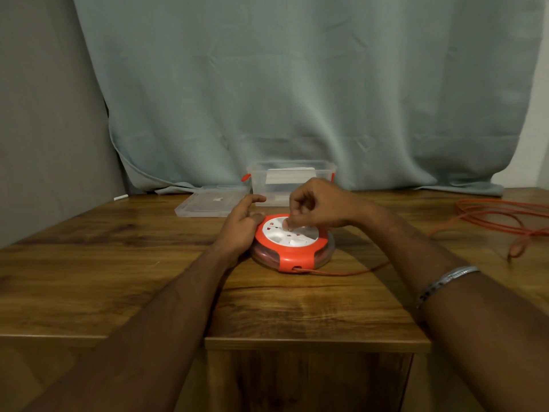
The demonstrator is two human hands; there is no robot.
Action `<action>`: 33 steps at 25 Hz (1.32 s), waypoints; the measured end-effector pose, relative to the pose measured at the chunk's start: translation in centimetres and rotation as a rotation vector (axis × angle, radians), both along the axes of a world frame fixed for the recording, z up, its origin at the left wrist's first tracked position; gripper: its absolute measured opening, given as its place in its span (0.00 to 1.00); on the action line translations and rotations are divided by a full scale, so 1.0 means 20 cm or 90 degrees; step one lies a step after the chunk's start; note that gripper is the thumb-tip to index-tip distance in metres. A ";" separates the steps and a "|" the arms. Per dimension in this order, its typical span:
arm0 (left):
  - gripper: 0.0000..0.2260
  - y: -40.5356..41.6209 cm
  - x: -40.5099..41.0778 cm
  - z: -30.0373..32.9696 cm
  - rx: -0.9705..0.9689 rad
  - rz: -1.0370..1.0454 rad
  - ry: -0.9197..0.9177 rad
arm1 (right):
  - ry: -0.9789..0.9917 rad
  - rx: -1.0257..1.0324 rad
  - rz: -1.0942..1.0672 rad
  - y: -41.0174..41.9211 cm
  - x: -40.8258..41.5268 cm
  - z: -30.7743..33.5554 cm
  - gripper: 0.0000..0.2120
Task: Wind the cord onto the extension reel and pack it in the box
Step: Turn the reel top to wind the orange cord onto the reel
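The extension reel (292, 243) lies flat at the centre of the tabletop (104, 263). My left hand (242, 226) rests against its left rim, fingers loosely spread. My right hand (319, 205) is curled, fingertips pinching a knob on the white face. The orange cord (350, 273) exits the reel's near side and runs right to a loose pile. I see the clear box (292, 181) just beyond, its lid (211, 202) beside it on the left.
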State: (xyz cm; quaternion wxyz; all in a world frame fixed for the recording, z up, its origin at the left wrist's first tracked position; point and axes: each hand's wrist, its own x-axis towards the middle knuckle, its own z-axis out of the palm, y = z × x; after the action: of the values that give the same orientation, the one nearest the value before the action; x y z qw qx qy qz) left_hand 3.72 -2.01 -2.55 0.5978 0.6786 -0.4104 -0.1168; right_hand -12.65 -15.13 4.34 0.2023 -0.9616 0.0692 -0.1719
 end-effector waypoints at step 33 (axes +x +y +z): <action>0.14 0.00 0.01 0.00 -0.003 -0.013 0.005 | -0.046 0.015 0.014 -0.02 0.02 0.00 0.08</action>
State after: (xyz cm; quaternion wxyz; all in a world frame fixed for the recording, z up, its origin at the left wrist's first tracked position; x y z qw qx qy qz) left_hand 3.82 -2.06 -2.64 0.5996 0.6725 -0.4154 -0.1249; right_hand -12.33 -15.46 4.29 0.2176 -0.9531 0.0534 -0.2037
